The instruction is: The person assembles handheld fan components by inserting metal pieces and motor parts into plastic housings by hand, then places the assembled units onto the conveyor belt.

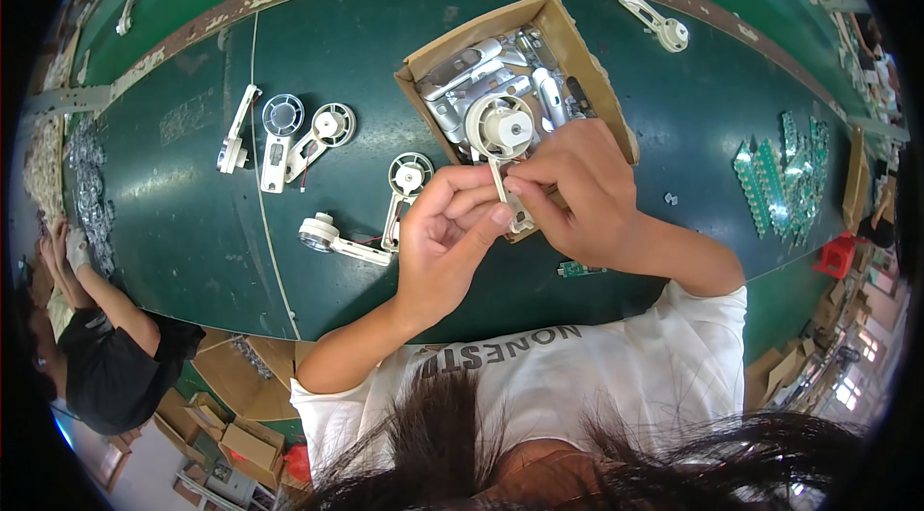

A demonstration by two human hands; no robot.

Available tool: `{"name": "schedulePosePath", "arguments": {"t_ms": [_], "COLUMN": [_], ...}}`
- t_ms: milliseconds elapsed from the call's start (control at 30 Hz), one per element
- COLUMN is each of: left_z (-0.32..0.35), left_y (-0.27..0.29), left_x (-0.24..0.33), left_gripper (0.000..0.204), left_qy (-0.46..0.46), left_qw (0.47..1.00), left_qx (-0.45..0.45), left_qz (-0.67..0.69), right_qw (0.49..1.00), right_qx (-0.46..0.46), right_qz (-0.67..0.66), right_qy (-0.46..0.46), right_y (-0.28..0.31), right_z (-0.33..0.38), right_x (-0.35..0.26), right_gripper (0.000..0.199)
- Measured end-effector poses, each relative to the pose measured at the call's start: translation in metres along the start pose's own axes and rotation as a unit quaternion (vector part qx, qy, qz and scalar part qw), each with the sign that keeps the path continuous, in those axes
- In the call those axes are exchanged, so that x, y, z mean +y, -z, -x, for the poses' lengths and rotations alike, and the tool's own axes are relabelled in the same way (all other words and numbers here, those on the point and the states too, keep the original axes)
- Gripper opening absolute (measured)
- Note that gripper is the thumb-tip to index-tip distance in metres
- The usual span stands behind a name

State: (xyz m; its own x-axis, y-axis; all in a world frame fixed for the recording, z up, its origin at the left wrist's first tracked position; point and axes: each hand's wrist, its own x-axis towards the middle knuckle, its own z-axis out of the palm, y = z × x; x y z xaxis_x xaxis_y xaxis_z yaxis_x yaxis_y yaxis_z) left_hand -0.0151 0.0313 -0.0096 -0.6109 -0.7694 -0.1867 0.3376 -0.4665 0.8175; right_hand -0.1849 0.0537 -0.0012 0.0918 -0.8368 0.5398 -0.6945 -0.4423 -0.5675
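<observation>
Across most of my view spreads a dark green table, with an open carton of silvery parts near its middle. Nearer me, the left hand and right hand meet at one white fan unit, its round head in front of the carton's contents. The left thumb and fingers are clamped on its narrow arm; the right thumb and forefinger bend in to that arm, but whether they grip it or something thin beside it, I cannot tell. Smaller, a green circuit board lies below the right forearm, and tiny white pieces sit to its right.

From my end, the risk I judge likeliest is a slip: the head overhangs a slender grip, so it could tip into the carton. Pressing too hard might crack the arm or strain any wire inside.

Fingers hide the arm's middle, and the carton's near edge is partly covered.
</observation>
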Motion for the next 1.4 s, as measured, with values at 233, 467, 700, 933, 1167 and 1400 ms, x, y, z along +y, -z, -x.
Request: {"name": "schedulePosePath", "arguments": {"t_ms": [233,467,700,933,1167,1400], "left_z": [0.000,-0.001,0.001,0.001,0.002,-0.001], "left_y": [-0.002,-0.001,0.001,0.001,-0.001,-0.002], "left_x": [-0.002,0.002,0.000,-0.002,0.002,0.003], "left_gripper": [0.025,0.025,0.024,0.024,0.026,0.028], "left_qy": [-0.004,0.016,0.006,-0.005,-0.012,-0.025], "left_qw": [1.000,0.999,1.000,1.000,0.999,0.998], "left_qx": [0.022,0.037,0.006,-0.005,-0.007,-0.026], "left_qz": [0.011,0.003,-0.002,0.002,-0.045,-0.055], "right_qw": [0.996,0.986,0.990,0.996,0.993,0.836], "right_qx": [0.002,-0.027,-0.018,-0.067,-0.118,-0.107], "right_qz": [0.053,0.136,0.116,0.058,0.006,-0.389], "right_qy": [0.069,0.094,0.081,0.032,-0.025,-0.372], "right_y": [0.002,0.009,0.017,0.020,0.024,0.024], "right_z": [-0.002,-0.005,-0.006,-0.005,-0.009,-0.018], "right_x": [0.000,-0.002,-0.005,-0.002,-0.004,-0.004], "right_gripper": [0.016,0.021,0.023,0.022,0.021,0.032]}}
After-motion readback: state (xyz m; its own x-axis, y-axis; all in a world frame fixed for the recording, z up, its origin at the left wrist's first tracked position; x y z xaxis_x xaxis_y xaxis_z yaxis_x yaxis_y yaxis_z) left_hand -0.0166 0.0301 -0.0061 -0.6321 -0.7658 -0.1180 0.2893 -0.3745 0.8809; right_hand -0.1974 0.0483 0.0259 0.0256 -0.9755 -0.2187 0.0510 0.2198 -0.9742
